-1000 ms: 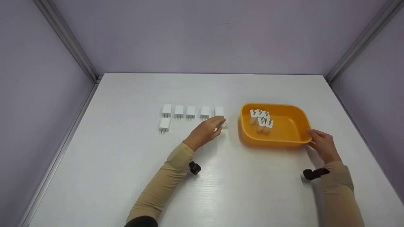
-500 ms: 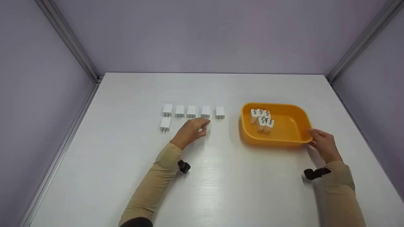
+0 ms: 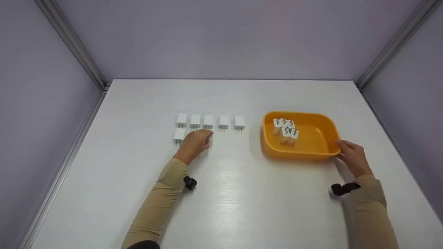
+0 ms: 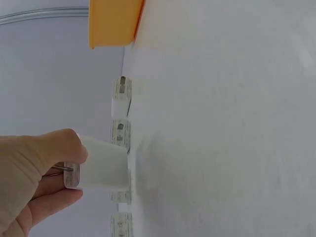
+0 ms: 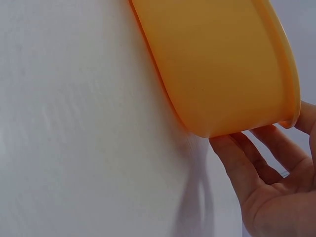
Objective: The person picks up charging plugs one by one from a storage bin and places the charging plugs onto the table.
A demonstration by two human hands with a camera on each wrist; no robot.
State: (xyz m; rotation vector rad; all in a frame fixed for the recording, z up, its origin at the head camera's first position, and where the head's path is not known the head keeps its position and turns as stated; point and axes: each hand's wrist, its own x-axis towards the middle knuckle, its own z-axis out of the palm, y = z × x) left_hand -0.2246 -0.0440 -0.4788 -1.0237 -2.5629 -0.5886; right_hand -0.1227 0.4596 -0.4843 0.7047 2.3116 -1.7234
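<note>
In the left wrist view my left hand (image 4: 42, 173) pinches a white plug charger (image 4: 103, 165) by its pronged end, thumb on one side and fingers on the other. The head view has that left hand (image 3: 194, 143) just in front of a row of white chargers (image 3: 223, 121), with the held one mostly hidden by the fingers. One more charger (image 3: 179, 135) lies left of the hand, partly overlapped by it. My right hand (image 3: 353, 157) grips the right end of an orange bin (image 3: 313, 155); in the right wrist view its fingers (image 5: 234, 160) lie against the bin's outer wall.
Several chargers (image 3: 285, 133) stand prongs up in the left part of the bin. The bin sits on the white table (image 3: 242, 200), right of the row. Pale panels (image 3: 221, 38) enclose the back and sides.
My left hand has moved left along the front of the row with the plug charger, from the rightmost charger to near the left ones. The right hand and bin stay in place.
</note>
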